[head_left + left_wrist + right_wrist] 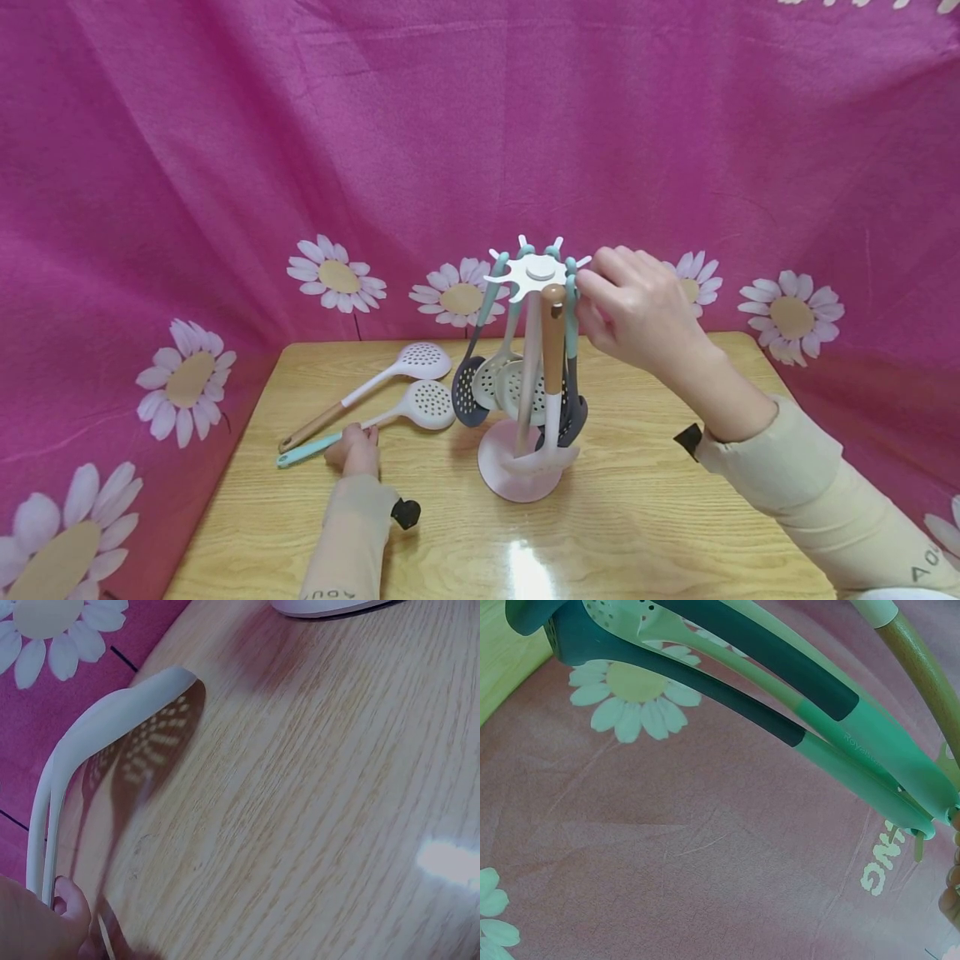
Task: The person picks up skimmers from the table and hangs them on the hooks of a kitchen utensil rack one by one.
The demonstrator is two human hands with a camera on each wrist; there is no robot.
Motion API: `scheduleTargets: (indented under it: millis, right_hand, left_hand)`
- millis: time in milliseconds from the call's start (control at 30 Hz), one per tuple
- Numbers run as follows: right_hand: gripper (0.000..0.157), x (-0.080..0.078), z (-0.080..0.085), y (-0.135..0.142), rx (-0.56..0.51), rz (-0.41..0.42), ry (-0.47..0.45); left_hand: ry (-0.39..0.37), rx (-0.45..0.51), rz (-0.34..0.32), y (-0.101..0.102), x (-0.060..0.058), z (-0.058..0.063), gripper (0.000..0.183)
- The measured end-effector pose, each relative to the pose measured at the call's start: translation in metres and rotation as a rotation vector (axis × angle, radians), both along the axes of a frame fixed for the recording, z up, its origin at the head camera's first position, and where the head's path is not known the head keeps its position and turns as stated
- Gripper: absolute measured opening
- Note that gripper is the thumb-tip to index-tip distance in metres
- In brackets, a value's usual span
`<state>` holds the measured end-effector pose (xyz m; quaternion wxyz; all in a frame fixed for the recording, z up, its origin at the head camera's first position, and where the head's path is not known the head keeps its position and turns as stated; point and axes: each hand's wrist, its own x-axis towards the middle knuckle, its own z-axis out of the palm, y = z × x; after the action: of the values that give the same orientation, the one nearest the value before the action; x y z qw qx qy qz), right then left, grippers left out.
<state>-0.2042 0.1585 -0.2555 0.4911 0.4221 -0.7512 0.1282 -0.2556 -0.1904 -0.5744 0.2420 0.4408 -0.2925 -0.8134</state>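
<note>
At the left of the table, my left hand (356,450) grips a cream skimmer (429,406) by its turquoise handle. The left wrist view shows its perforated head (127,712) tilted, with a holed shadow on the wood. A white skimmer (423,361) with a wooden handle lies just behind it. My right hand (637,308) is raised at the top of the utensil rack (520,479). Its curled fingers pinch the top end of a dark-headed utensil (900,750) with a turquoise handle, close to a hook. Palm and thumb are mostly out of the right wrist view.
On the rack hang several utensils, among them a dark slotted one (468,392), cream perforated ones and a white one with a wooden handle (553,342). White hooks (517,279) stick out around its top. A pink flowered cloth (480,125) stands behind the wooden table (637,508).
</note>
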Motion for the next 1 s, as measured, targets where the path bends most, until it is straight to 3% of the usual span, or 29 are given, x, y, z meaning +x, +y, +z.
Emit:
scheduleTargets:
  millis: [33,67,233,300,433,533,667,767,1000]
  right_hand:
    - [0.008,0.000,0.000,0.000,-0.001,0.001,0.000]
    - [0.008,0.000,0.000,0.000,-0.002,0.003,0.000]
    - [0.008,0.000,0.000,0.000,0.002,0.001,-0.001]
    - [0.008,0.000,0.000,0.000,0.004,0.000,-0.001]
    - [0.007,0.000,0.000,0.000,0.004,-0.001,-0.004]
    - [0.007,0.000,0.000,0.000,0.003,-0.002,-0.004]
    - [0.007,-0.001,0.000,0.000,0.003,-0.003,-0.002]
    - [0.008,-0.001,-0.001,0.000,0.001,-0.002,-0.001]
    - [0.008,-0.001,-0.001,0.000,-0.002,0.000,0.004]
  left_hand:
    - [-0.026,-0.026,-0.015,0.004,0.003,0.010,0.049]
    - [-0.089,-0.056,-0.033,0.009,0.008,0.028,0.050]
    - [-0.171,-0.115,-0.046,0.016,0.011,0.051,0.050]
    - [-0.138,-0.113,-0.031,0.016,0.009,0.055,0.049]
    - [0.022,-0.109,0.007,0.014,0.004,0.060,0.049]
    - [0.088,-0.168,0.018,0.015,0.000,0.066,0.040]
    - [0.131,-0.327,0.035,0.017,-0.004,0.078,0.027]
    - [0.149,-0.499,0.039,0.019,-0.006,0.088,0.024]
    - [0.150,-0.817,-0.117,0.027,-0.004,0.112,0.024]
